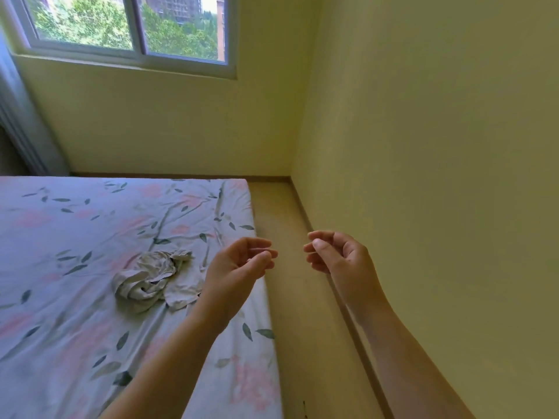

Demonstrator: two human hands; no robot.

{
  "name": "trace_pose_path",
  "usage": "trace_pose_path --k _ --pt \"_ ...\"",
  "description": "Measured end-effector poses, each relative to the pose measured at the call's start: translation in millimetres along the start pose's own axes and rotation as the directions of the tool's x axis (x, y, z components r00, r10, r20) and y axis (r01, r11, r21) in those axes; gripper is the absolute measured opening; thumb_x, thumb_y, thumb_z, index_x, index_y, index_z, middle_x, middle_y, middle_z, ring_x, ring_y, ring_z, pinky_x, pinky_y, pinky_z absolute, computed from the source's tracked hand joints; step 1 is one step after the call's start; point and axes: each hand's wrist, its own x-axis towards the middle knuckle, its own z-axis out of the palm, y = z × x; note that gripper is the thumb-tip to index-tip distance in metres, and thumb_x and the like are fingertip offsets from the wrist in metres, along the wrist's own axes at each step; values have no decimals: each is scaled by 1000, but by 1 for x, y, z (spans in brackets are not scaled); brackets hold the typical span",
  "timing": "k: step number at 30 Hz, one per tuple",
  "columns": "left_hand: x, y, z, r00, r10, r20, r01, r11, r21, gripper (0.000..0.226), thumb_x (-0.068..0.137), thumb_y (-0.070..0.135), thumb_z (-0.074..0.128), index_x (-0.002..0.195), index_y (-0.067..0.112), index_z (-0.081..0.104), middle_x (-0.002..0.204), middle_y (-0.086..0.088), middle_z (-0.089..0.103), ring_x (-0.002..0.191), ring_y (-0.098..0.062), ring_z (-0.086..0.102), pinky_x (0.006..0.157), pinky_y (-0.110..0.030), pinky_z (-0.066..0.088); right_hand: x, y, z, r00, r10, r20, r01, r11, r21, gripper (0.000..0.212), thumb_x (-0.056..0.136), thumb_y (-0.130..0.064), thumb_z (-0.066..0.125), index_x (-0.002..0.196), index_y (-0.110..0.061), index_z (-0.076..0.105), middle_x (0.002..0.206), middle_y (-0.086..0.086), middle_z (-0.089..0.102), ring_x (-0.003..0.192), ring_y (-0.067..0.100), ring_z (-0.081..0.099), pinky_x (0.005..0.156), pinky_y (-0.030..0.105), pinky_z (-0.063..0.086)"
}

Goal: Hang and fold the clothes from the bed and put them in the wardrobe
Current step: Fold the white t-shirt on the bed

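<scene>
A crumpled garment [154,279] lies on the bed [75,328]; floor strip [290,267] right; window [130,25] behind.

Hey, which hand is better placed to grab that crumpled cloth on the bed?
Probably the left hand: it hangs empty above the edge of the bed, right beside the crumpled cloth. The right hand, also empty, is out over the floor strip by the wall, farther from it.

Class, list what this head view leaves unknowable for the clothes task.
1. Wardrobe: lies wholly outside the head view.
2. Garment: crumpled in a heap, so its type is unclear; the left hand covers its right edge.
3. Bed: cut off by the left and bottom edges, so more clothes there cannot be ruled out.
</scene>
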Motion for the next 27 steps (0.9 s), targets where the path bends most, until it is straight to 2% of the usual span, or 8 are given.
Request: trace_pose_path --k 6,8,12,20,27 --pt "-19 -13 18 1000 -3 -7 3 1000 0 14 92 6 60 102 14 67 93 -3 75 88 -19 71 79 -26 57 -10 7 -17 999 -8 42 9 1000 -27 13 96 -15 57 99 -19 69 87 -2 74 81 12 70 72 21 56" --pt "-19 -16 26 999 -1 -37 1 1000 8 14 91 7 61 100 15 67 92 -1 75 86 -18 71 80 -28 57 -4 11 -24 998 -7 63 8 1000 -8 13 96 -14 57 99 -18 69 86 -1 74 80 12 70 72 22 56" --pt "-10 -24 51 992 -17 -124 20 1000 20 13 91 7 62 99 15 68 90 -1 75 85 -16 71 75 -22 57 12 25 -40 987 8 160 -11 1000 16 13 96 -14 57 100 -17 69 87 1 74 82 14 70 73 23 57" --pt "53 -34 189 988 -22 -155 36 996 87 18 91 9 62 109 9 65 97 -4 73 88 -17 70 83 -29 56 103 45 -170 983 1 184 8 999 -50 13 97 -11 55 100 -15 68 88 3 73 77 9 68 73 20 57" --pt "108 -28 245 971 -26 -237 54 992 114 16 92 8 61 107 10 65 98 -6 73 89 -18 70 81 -25 56 179 58 -220 965 -5 263 20 998 -55 12 96 -13 56 100 -17 68 86 0 73 80 13 69 73 21 57"
